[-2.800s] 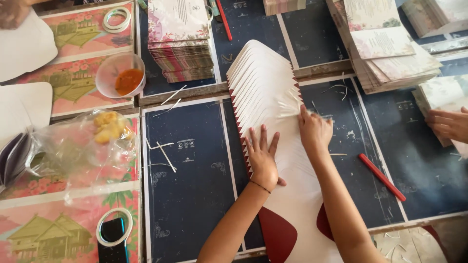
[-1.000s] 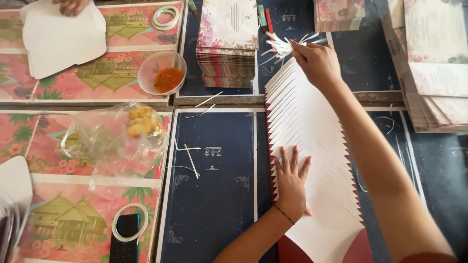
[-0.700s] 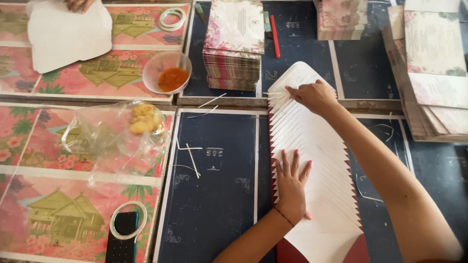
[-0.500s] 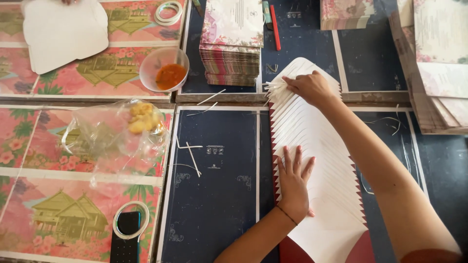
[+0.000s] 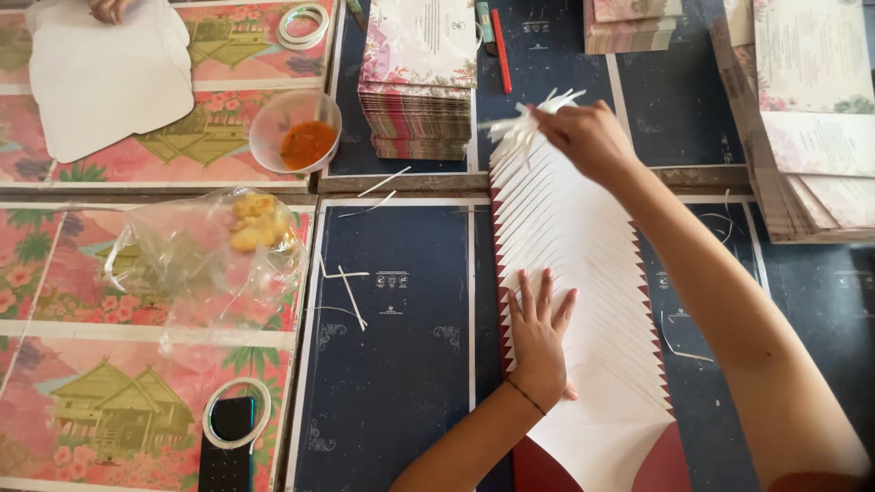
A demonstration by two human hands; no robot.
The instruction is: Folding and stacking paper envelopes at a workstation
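A long fanned row of overlapping white envelopes with dark red edges (image 5: 583,301) is laid down the dark blue table surface (image 5: 392,364); the left hand (image 5: 540,335) is pressed flat on its lower part, fingers spread, nothing being gripped; a bunch of thin white paper strips (image 5: 524,123) is pinched in the closed fingers of the right hand (image 5: 588,137), held just above the row's far end. A stack of floral printed cards (image 5: 417,77) is seen beyond (just left of the strips); a clear plastic bowl of orange paste (image 5: 296,132) is set further left, near a crumpled clear plastic bag (image 5: 214,264).
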